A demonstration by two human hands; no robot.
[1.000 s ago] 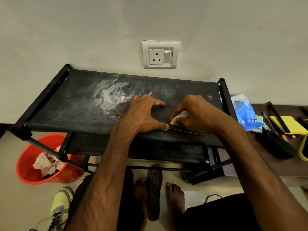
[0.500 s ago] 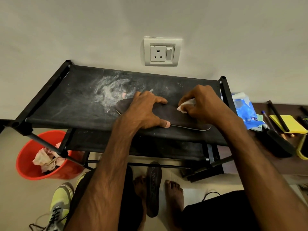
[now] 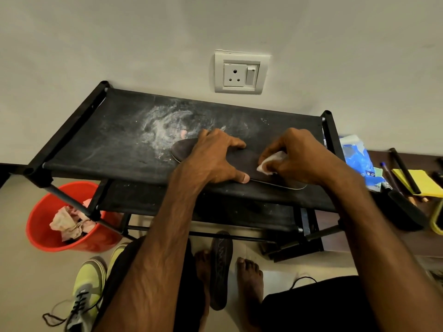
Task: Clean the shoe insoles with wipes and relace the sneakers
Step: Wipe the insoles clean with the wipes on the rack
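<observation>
Two dark insoles: upper insole point(image 3: 251, 161) atop black fabric rack point(image 3: 107, 140) under flat left hand point(image 3: 213, 159), lower insole point(image 3: 220, 269) beneath; right hand point(image 3: 304, 154) pinches one white wipe point(image 3: 271, 162).

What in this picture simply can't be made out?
Head view only.
Middle of the insole: covered by the left hand.
Most of the wipe: bunched inside the right hand.
Rear of the sneaker: cut off by the bottom edge.
Print on the blue packet: too small to read.
</observation>
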